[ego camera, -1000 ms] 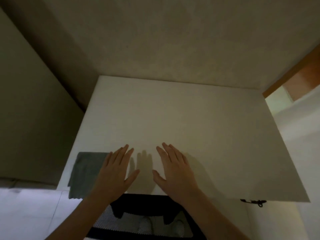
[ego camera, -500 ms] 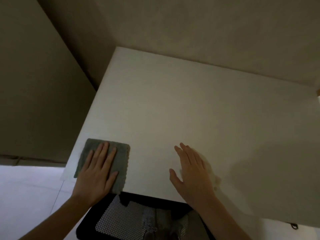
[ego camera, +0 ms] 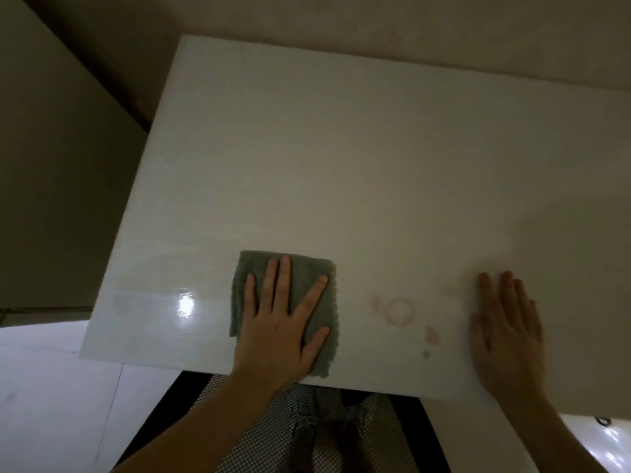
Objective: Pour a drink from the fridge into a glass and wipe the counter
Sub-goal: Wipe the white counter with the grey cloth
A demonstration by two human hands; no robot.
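Observation:
A grey-green cloth [ego camera: 252,278] lies flat on the white counter [ego camera: 341,165] near its front edge. My left hand [ego camera: 280,322] presses down on the cloth with fingers spread. To the right of the cloth are pinkish stains, a ring [ego camera: 397,310] and small spots [ego camera: 432,334]. My right hand [ego camera: 505,332] rests flat on the counter beyond the stains, fingers apart, holding nothing. No glass or drink is in view.
A beige wall [ego camera: 375,22] runs behind the counter, and a dark cabinet side [ego camera: 51,165] stands to the left. White floor [ego camera: 51,404] shows at lower left. A black mesh chair [ego camera: 307,431] sits under the counter's front edge.
My left hand has slid the cloth rightward along the front of the counter toward the stains. The view has shifted, and the right hand still lies flat on the counter.

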